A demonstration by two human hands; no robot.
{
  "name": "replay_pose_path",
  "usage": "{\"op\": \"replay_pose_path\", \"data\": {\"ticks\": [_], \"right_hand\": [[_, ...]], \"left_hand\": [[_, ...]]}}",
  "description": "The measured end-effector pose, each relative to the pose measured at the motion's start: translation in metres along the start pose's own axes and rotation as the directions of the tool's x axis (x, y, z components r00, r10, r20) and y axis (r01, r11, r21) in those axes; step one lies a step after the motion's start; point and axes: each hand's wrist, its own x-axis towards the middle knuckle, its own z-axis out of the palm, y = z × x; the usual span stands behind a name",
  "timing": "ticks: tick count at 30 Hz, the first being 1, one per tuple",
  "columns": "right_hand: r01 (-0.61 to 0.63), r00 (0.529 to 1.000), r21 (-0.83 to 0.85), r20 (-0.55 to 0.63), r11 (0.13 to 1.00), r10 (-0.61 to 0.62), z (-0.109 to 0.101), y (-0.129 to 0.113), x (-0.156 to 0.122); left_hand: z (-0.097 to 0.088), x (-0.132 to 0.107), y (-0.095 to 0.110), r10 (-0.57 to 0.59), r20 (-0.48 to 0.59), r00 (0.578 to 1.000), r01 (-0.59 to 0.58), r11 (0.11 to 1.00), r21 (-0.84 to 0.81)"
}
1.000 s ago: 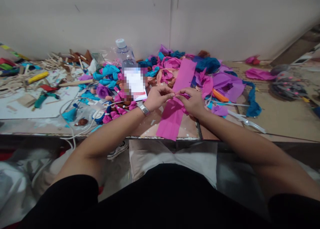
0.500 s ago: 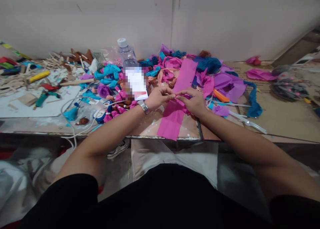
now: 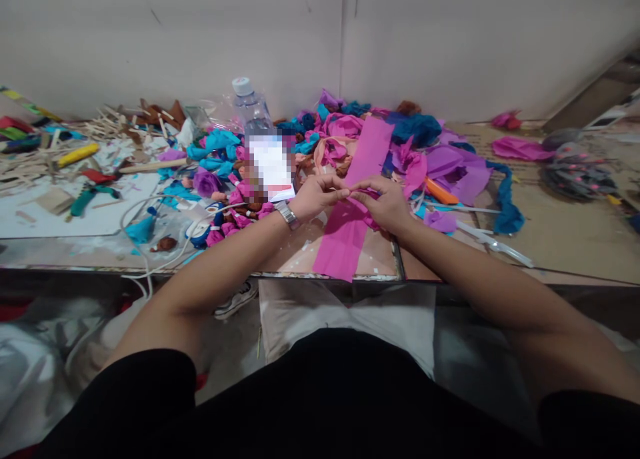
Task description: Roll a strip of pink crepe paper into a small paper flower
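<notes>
A: Where the two hands meet, what do they hold?

B: A pink strip [image 3: 345, 237] of paper; the left hand [image 3: 314, 197] pinches it between thumb and forefinger, pressed tight together; the right hand [image 3: 386, 204] pinches the same gathered fold, fingers curled over it; the fingertips of the two hands touch.

A: And where does the strip lie?

B: On the table [image 3: 565, 239], directly before the person; it runs from the heap [image 3: 345, 129] of crumpled paper at the back to the near edge, which its lower end just overhangs; the hands grip it about mid-length.

A: What surrounds the left hand?

B: A watch [image 3: 287, 215] sits on its wrist; a blurred white card [image 3: 271, 165] lies just beyond it; a bottle [image 3: 250, 105] stands upright behind the card, near the wall; a white cable [image 3: 145, 245], a yellow marker [image 3: 76, 154] and scattered sticks [image 3: 30, 162] lie farther left.

A: And the right hand?

B: An orange tool [image 3: 441, 192] lies just beside it, against purple paper [image 3: 457, 169]; blue paper [image 3: 415, 129] lies farther back; a grey bundle [image 3: 575, 175] rests well apart, at the far right.
</notes>
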Motion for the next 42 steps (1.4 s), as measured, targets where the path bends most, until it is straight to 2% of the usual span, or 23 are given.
{"op": "replay_pose_path", "data": {"ticks": [7,14,18,27,30,36,42], "right_hand": [[0.052,0.998,-0.077,0.036,0.996,-0.050,-0.002,0.000,0.002],[0.172,0.985,-0.190,0.043,0.967,-0.167,-0.006,0.003,0.003],[0.172,0.985,-0.219,0.058,0.960,-0.164,-0.008,0.003,0.003],[0.196,0.979,-0.197,0.090,0.961,-0.181,-0.009,-0.001,0.003],[0.191,0.981,-0.178,0.048,0.965,-0.186,-0.008,-0.001,0.003],[0.109,0.993,-0.168,-0.015,0.980,-0.113,-0.006,0.000,0.004],[0.149,0.988,-0.100,-0.032,0.984,-0.153,-0.006,-0.002,0.001]], "left_hand": [[0.001,-0.001,0.003,-0.008,0.022,1.000,0.009,1.000,-0.014],[0.002,-0.004,0.009,-0.022,0.094,0.995,0.020,1.000,0.022],[0.003,-0.005,0.012,-0.004,0.111,0.994,-0.003,0.998,0.057],[0.003,-0.005,0.016,0.028,0.129,0.991,-0.038,0.996,0.080],[0.003,-0.006,0.018,0.041,0.103,0.994,-0.049,0.996,0.078],[0.002,-0.007,0.020,0.054,0.065,0.996,-0.063,0.988,0.142],[0.001,-0.007,0.019,0.074,0.086,0.994,-0.084,0.988,0.128]]}}
